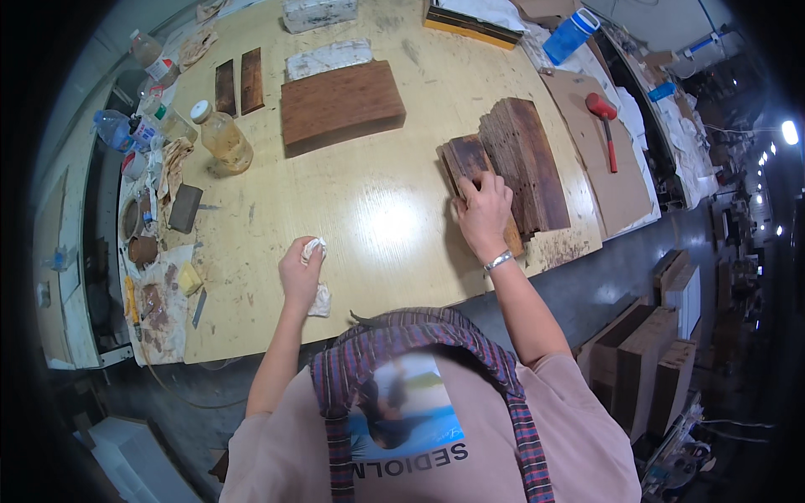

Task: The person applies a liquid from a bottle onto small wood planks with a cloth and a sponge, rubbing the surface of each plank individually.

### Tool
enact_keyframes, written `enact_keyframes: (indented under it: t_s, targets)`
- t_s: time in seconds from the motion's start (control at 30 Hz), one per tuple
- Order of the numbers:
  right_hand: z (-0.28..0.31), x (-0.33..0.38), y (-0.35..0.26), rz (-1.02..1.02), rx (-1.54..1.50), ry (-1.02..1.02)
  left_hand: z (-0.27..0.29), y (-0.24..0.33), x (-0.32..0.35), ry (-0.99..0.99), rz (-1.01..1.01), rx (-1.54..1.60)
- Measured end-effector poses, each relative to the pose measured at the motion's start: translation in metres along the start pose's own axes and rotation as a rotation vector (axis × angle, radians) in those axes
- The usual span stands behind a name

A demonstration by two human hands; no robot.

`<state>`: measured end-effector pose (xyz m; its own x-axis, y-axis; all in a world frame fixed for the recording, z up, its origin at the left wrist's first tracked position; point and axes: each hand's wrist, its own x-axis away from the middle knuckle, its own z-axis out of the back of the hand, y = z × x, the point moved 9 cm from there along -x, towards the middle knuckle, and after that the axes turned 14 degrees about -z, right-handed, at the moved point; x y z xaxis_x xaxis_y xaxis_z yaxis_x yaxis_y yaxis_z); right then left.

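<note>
Rag [317,295]: soft, light, bunched in my left hand [299,272] near worktop [369,210] front edge | right hand [484,211] fingers flat, ungripping, on stiff rough plank [470,163]; grip its long edges.

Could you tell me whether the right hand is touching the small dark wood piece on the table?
Touching. The head view shows the right hand lying flat on the small wood piece, its fingers pressed on the top face with no gap.

under the right hand's fingers [490,186], rough dark wooden slats [513,163]; crumpled white cloth [314,248] in the left fingers (pale glossy wooden tabletop [369,210] between).
</note>
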<state>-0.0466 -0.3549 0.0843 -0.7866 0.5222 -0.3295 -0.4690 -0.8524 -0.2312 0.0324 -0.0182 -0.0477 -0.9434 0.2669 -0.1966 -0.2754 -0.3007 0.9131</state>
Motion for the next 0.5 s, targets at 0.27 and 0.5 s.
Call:
enact_keyframes:
  t_s: [0.27,0.5]
  targets:
    - [-0.056,-0.061,-0.101,0.339,-0.221,-0.106,0.000,0.029,-0.003,0.016,-0.294,-0.276]
    - [-0.130,-0.143,-0.168,0.455,0.008,-0.316,0.000,0.042,-0.004,0.008,-0.327,-0.334]
